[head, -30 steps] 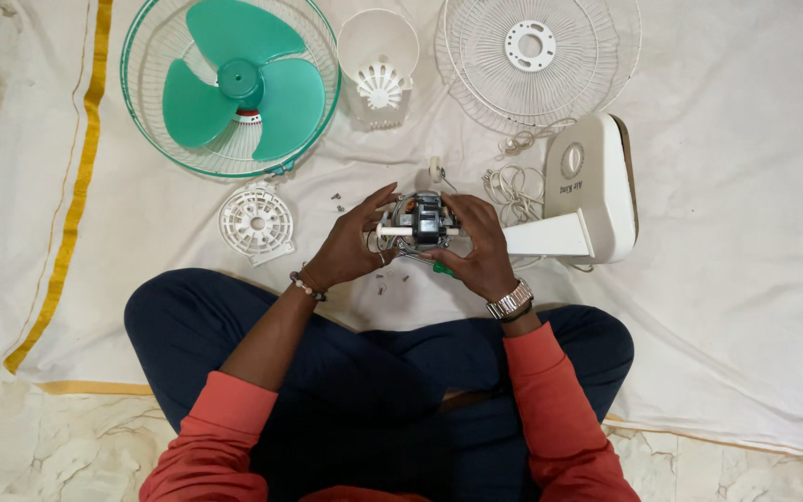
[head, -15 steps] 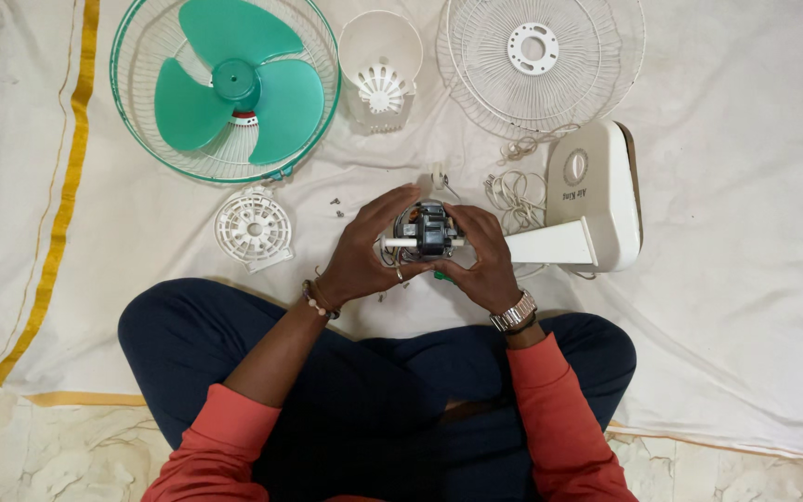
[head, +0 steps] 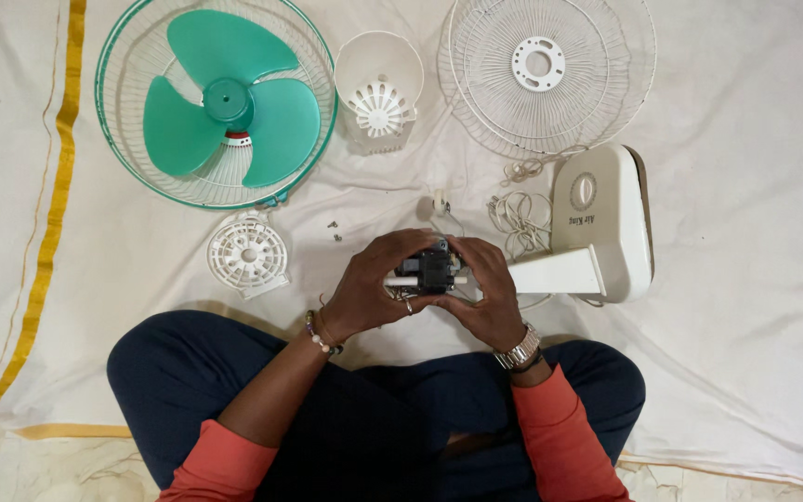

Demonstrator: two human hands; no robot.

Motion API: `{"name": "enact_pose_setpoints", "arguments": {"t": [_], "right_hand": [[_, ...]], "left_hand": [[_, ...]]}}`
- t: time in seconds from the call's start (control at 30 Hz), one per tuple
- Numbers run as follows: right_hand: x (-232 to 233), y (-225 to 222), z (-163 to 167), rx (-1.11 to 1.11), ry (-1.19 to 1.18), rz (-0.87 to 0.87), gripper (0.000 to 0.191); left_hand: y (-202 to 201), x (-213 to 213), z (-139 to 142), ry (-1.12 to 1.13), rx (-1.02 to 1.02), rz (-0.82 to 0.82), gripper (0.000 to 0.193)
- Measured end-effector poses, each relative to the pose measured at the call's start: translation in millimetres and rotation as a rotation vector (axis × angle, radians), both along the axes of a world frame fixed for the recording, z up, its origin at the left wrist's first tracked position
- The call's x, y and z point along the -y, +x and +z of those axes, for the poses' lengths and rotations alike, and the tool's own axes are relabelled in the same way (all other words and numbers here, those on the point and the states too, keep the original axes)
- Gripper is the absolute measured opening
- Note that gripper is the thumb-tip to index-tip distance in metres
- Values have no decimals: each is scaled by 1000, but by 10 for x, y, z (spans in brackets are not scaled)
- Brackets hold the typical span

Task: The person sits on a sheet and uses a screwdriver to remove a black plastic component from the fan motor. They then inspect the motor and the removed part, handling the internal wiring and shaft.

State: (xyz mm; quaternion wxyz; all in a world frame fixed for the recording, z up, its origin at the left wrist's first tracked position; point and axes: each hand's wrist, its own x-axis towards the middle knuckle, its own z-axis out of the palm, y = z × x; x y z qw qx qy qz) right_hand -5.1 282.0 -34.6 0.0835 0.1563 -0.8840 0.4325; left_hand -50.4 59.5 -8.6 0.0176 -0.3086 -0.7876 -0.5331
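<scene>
Seated cross-legged on a white sheet (head: 736,353) with gold borders, a person in an orange top and dark trousers holds a small dark motor (head: 434,270) in both hands, just above the lap. From the left side the left hand (head: 374,284) wraps the motor, its fingers (head: 400,249) curled over the top and clamped on the body; a ring and a beaded bracelet show on that hand. Opposite it, the right hand (head: 485,293), with a metal watch at the wrist, closes on the motor's right side, fingers (head: 476,256) bent around it. A white shaft (head: 401,281) sticks out of the motor toward the left palm.

Spread on the sheet beyond the hands are the parts of a fan. A green blade (head: 225,112) lies inside a green-rimmed guard (head: 118,56) at upper left. Beside it sits a white housing (head: 378,74), and a white wire guard (head: 550,74) lies at upper right. Just beside the right hand, the white base (head: 601,223) rests on its side, a coiled cord (head: 513,209) next to it. Near the left hand lies a round white vented cover (head: 247,253), with what seem to be small screws (head: 335,230) between it and the hands, too small to tell for certain.
</scene>
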Motion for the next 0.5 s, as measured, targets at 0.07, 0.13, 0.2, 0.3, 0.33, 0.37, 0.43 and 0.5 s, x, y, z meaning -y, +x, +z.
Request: {"name": "enact_pose_setpoints", "arguments": {"t": [0.07, 0.13, 0.2, 0.3, 0.33, 0.37, 0.43, 0.5], "right_hand": [[-9, -22, -14, -3, 3, 1, 94], [-10, -35, -21, -2, 12, -3, 95], [-16, -48, -24, 12, -1, -2, 94], [-12, -65, -28, 12, 4, -9, 93], [-12, -71, -29, 9, 10, -13, 93], [-9, -75, -33, 7, 2, -10, 93], [-8, -80, -39, 5, -15, -3, 92], [-8, -81, -43, 17, -12, -6, 90]], "left_hand": [[-22, -7, 2, 2, 10, 3, 79], [-35, -8, 7, 0, 9, 3, 78], [-53, -12, 12, -5, -8, 0, 78], [-74, -15, 15, 36, 6, -13, 77], [-84, -17, 15, 23, -2, -12, 78], [-90, -14, 12, 9, -12, -11, 79], [-95, -12, 9, 8, -18, -12, 79], [-98, -7, 5, 34, -15, -14, 79]]}}
